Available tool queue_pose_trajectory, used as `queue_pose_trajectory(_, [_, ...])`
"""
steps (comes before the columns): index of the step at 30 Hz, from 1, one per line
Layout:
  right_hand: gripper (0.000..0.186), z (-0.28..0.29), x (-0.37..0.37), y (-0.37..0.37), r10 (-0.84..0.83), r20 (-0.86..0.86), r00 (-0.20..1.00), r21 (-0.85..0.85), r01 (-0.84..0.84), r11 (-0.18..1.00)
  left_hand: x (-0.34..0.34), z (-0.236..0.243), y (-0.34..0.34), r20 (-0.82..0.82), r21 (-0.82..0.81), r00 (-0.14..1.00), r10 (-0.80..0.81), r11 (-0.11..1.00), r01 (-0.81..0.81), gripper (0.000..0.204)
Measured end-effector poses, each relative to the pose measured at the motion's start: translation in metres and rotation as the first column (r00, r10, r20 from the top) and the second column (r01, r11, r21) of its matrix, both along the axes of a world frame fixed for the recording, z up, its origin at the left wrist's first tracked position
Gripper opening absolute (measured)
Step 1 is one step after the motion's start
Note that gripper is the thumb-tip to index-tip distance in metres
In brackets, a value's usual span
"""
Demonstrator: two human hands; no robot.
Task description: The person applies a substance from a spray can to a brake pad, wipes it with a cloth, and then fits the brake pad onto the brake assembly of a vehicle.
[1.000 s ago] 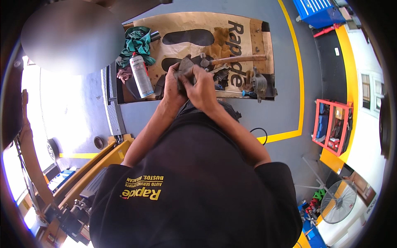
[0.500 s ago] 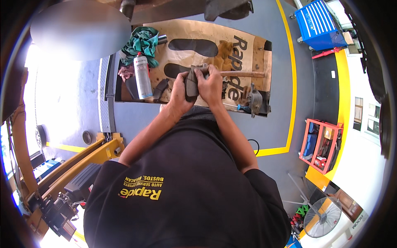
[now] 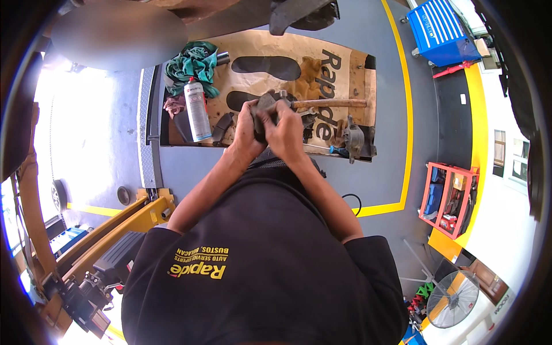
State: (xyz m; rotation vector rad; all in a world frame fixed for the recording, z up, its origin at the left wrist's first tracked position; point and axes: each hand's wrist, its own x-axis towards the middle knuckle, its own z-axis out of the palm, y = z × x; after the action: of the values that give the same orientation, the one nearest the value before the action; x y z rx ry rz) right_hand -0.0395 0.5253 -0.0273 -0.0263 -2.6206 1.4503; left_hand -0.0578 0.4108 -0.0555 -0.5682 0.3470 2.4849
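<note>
Both my hands are together over a paper floor mat (image 3: 261, 46). My left hand (image 3: 245, 131) wraps round a dark grey brake pad (image 3: 266, 105), holding it from its left side. My right hand (image 3: 285, 133) is closed against the pad's right side, its thumb and curled fingers on the face; part of the pad is hidden under them. Just beyond lies a hammer with a wooden handle (image 3: 333, 103), pointing right. A second brake pad (image 3: 222, 127) rests on the mat left of my hands, beside a white and red spray can (image 3: 198, 112).
Green cloth (image 3: 192, 66) and a pinkish rag (image 3: 174, 106) lie at the left. A brown cloth (image 3: 309, 80) is beyond the hammer. To the right are a blue-handled screwdriver (image 3: 338, 150) and a metal brake caliper (image 3: 353, 139). Dark vehicle parts (image 3: 302, 14) hang overhead.
My right hand has moved from the pad's upper right edge down over its face, fingers more curled. The pad has turned slightly in my left hand.
</note>
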Motion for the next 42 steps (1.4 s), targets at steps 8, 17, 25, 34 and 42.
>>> queue_pose_trajectory(8, [0.02, 0.0, 0.007, 0.001, 0.019, -0.12, 0.993, 0.013, -0.017, 1.0, 0.003, -0.007, -0.002, -0.123, -0.062, 0.992, -0.036, 0.998, 0.029, 0.029])
queue_pose_trajectory(17, [0.019, 0.007, 0.014, -0.001, 0.025, 0.02, 0.999, -0.011, -0.025, 1.0, -0.001, -0.004, -0.002, 0.013, -0.079, 0.997, -0.071, 0.994, 0.072, 0.039])
queue_pose_trajectory(25, [0.025, -0.001, 0.002, -0.001, -0.051, -0.047, 0.998, 0.016, 0.051, 0.999, -0.002, -0.01, -0.003, 0.018, -0.028, 0.997, 0.07, 0.997, -0.069, 0.039])
queue_pose_trajectory(34, [0.024, -0.001, 0.007, 0.0, -0.04, -0.115, 0.993, 0.082, 0.05, 0.995, 0.0, -0.018, -0.014, 0.002, -0.045, 1.0, -0.002, 0.999, 0.002, 0.038])
queue_pose_trajectory(42, [0.022, -0.017, -0.012, 0.002, -0.078, -0.091, 0.993, 0.057, 0.084, 0.995, 0.005, -0.01, -0.006, 0.043, -0.116, 0.998, 0.054, 0.992, -0.048, 0.036])
